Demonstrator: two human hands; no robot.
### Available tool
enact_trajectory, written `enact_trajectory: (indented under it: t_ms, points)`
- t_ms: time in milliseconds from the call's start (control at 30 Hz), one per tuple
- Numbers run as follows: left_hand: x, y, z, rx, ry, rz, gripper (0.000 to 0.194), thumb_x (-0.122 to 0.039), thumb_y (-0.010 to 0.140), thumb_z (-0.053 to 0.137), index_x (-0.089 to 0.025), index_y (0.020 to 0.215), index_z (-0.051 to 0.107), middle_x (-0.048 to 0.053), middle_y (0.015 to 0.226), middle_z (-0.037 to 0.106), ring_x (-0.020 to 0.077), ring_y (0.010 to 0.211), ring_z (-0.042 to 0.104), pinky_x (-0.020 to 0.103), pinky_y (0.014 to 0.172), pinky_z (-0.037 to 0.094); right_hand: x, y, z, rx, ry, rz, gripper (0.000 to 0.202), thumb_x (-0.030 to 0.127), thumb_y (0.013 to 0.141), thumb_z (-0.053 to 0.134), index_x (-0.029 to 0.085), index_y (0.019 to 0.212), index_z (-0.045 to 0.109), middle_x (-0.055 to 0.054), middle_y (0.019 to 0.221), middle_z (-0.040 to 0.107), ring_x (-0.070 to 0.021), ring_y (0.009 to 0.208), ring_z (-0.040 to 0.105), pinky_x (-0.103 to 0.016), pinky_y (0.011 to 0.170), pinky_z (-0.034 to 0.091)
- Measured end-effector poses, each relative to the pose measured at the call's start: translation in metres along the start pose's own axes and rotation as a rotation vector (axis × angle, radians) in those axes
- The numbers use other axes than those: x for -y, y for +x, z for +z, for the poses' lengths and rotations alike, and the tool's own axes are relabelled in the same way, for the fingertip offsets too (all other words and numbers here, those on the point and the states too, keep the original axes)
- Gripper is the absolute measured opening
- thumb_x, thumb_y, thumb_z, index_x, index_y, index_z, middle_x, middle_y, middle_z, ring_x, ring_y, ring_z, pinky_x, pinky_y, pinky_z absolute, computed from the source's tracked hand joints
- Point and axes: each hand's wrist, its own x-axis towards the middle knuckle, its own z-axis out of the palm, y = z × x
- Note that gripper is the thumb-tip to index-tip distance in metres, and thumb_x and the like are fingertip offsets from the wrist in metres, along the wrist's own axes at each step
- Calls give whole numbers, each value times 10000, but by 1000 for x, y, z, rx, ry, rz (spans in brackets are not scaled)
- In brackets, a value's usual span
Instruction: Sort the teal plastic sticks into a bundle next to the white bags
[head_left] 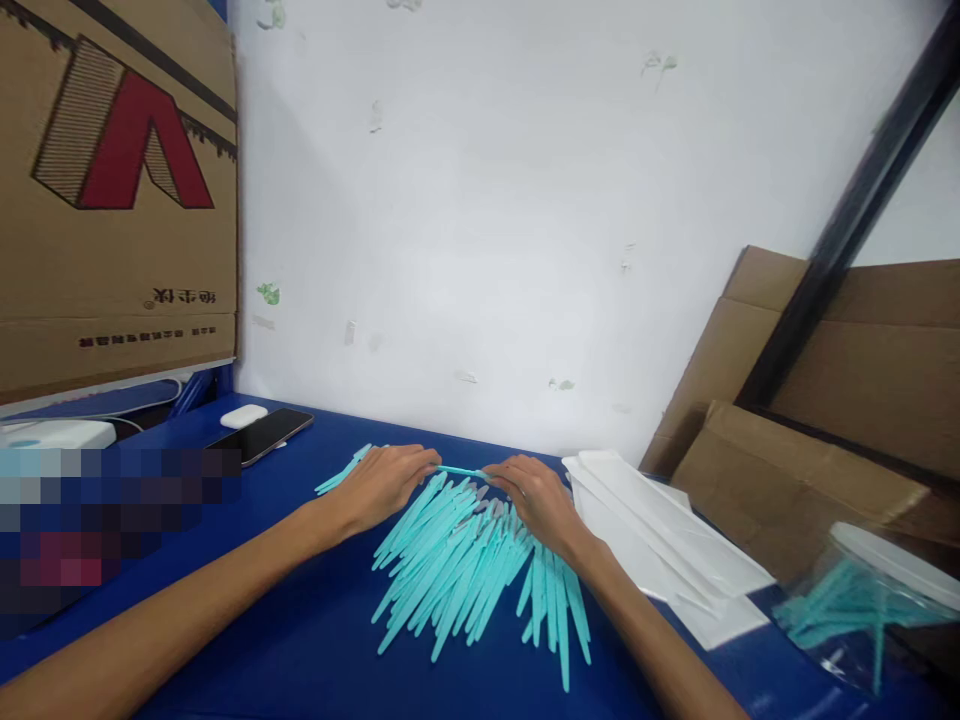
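A slim turquoise plastic stick (459,470) is held level between my two hands, just above the table. My left hand (391,482) pinches its left end, and my right hand (534,498) has its fingers closed at the other end. Beneath them a large pile of similar turquoise sticks (450,570) fans out toward me. Some in the pile show greyish, blade-like tips at the far end; their exact kind I cannot make out. A few more sticks (345,470) lie beyond my left forearm, partly hidden by the hand.
White paper-like sheets or bags (660,540) lie right of my right hand. A clear tub (862,610) with turquoise sticks inside is at the right edge. A phone (266,436) and a white case (244,416) rest at back left. Cardboard (795,470) leans behind the blue table (300,640).
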Motion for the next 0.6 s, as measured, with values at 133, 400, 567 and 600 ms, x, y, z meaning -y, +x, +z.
enact_trajectory:
  t_ms: [133,400,567,600]
  points:
    - [-7,0,3,25,44,19,329,-274,1011,326,-268,1233,568,36,997,680,188,830,640,274,676,410,4,2,3,10,-20,14,227,250,987,494,234,1120,677,-40,986,722,-198,907,657,-341,822,491]
    - [0,6,-8,9,373,-202,238,-163,939,385,-153,894,618,111,759,642,282,869,587,330,655,418,-3,0,11,56,-2,182,346,271,1000,421,224,1294,598,-51,1141,710,-225,1048,651,-359,899,491]
    - [15,2,-6,109,418,-340,266,-130,910,383,-127,827,636,145,852,662,298,894,599,345,649,432,-7,-3,15,235,9,103,354,154,951,436,232,1203,671,-33,1144,720,-202,1050,665,-319,944,461]
    - [15,1,-5,123,422,-349,278,-143,915,382,-125,810,639,149,855,662,300,897,601,348,654,435,-7,-3,15,246,-10,105,362,145,946,434,233,1204,672,-34,1130,726,-202,1031,673,-317,935,462]
